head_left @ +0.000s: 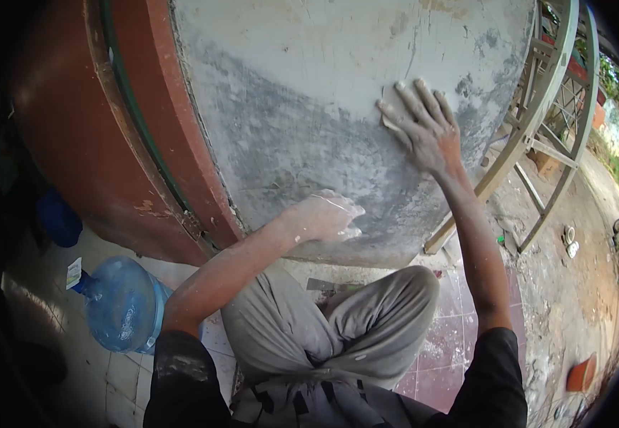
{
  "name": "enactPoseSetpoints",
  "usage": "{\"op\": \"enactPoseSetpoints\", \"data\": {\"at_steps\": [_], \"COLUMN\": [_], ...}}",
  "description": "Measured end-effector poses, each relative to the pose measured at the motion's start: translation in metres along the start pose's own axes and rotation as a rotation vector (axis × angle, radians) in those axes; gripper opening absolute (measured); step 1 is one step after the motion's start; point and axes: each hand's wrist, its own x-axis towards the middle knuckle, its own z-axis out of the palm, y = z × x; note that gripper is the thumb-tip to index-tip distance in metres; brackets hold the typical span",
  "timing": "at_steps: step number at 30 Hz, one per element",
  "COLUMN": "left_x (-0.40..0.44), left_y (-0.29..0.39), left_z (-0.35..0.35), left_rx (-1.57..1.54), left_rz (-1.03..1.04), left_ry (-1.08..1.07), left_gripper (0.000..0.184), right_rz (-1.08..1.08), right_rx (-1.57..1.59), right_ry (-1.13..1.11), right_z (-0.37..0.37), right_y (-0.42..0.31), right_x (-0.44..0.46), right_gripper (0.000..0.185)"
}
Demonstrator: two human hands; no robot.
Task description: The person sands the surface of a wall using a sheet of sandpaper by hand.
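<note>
My right hand (427, 132) lies flat on the grey and whitish plastered wall (274, 128), fingers spread and pointing up. A small pale edge shows beside its thumb; what it belongs to is too hidden to tell. Lower down and further left, my left hand (329, 215) is at the bottom part of the same wall, its fingers and thumb apart and pointing right, with nothing visible in it. A thin pale line crosses its back. White dust covers both hands.
A blue water bottle (122, 303) lies on the tiles at the left. A reddish-brown panel (109, 143) flanks the wall. On the right are a metal frame (530, 135), rough ground, a pair of shoes (570, 241) and an orange pot (581, 374). My crossed legs are below.
</note>
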Motion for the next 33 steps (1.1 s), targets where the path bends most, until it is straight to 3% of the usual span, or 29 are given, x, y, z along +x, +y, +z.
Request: {"op": "enactPoseSetpoints", "data": {"at_steps": [1,3,4,6,10,11,13,17,18,19,21,23,25,27,29,30,32,33], "left_x": [-0.002,-0.006,-0.005,0.0,0.014,0.017,0.011,0.014,0.014,0.017,0.022,0.022,0.02,0.026,0.025,0.026,0.027,0.029], "left_y": [-0.01,-0.016,-0.022,-0.037,-0.064,-0.074,-0.091,-0.103,-0.104,-0.106,-0.109,-0.106,-0.108,-0.106,-0.104,-0.104,-0.104,-0.105], "left_z": [0.015,0.043,0.057,0.102,0.205,0.23,0.278,0.31,0.311,0.308,0.304,0.31,0.324,0.326,0.326,0.329,0.332,0.334], "left_rx": [-0.082,-0.239,-0.362,-0.426,-0.662,-0.672,-0.394,-0.517,-0.526,-0.53,-0.515,-0.535,-0.544,-0.517,-0.485,-0.464,-0.481,-0.516], "left_rz": [-0.003,-0.065,-0.152,-0.124,-0.117,-0.088,-0.114,-0.184,-0.19,-0.195,-0.166,-0.159,-0.165,-0.182,-0.197,-0.197,-0.167,-0.145], "left_ry": [0.062,0.058,0.07,0.014,-0.131,-0.131,-0.062,-0.015,-0.068,-0.114,-0.132,-0.123,-0.086,-0.133,-0.2,-0.211,-0.204,-0.206], "left_gripper": [0.055,0.055,0.054,0.054,0.052,0.052,0.049,0.046,0.044,0.043,0.042,0.041,0.04,0.043,0.046,0.047,0.047,0.048], "right_rz": [0.012,0.254,0.263,0.4,0.282,0.277,0.354,0.453,0.312,0.319,-0.095,-0.164,0.341,0.523,0.149,0.143,-0.251,0.054], "right_rx": [-0.004,-0.106,-0.12,-0.108,-0.065,-0.091,0.009,-0.078,-0.027,-0.039,0.047,-0.056,-0.089,-0.172,0.044,0.026,-0.089,-0.075], "right_ry": [-0.031,0.21,0.186,0.322,0.212,0.197,0.302,0.379,0.267,0.258,-0.134,-0.011,0.315,0.32,0.116,0.131,0.074,0.12], "right_z": [-0.002,0.001,0.007,0.019,0.029,0.028,0.026,0.042,0.049,0.048,0.048,0.05,0.038,0.046,0.061,0.064,0.059,0.047], "right_y": [0.007,0.014,0.011,-0.007,-0.026,-0.019,-0.009,-0.034,-0.053,-0.058,-0.057,-0.024,-0.004,-0.039,-0.081,-0.076,-0.062,-0.048], "right_x": [0.003,0.001,0.002,0.005,-0.014,-0.015,-0.012,0.008,0.003,-0.006,-0.025,-0.032,-0.016,0.003,-0.011,-0.019,-0.029,-0.032], "right_gripper": [0.039,0.041,0.041,0.044,0.045,0.045,0.044,0.05,0.055,0.055,0.056,0.057,0.061,0.061,0.055,0.055,0.052,0.051]}}
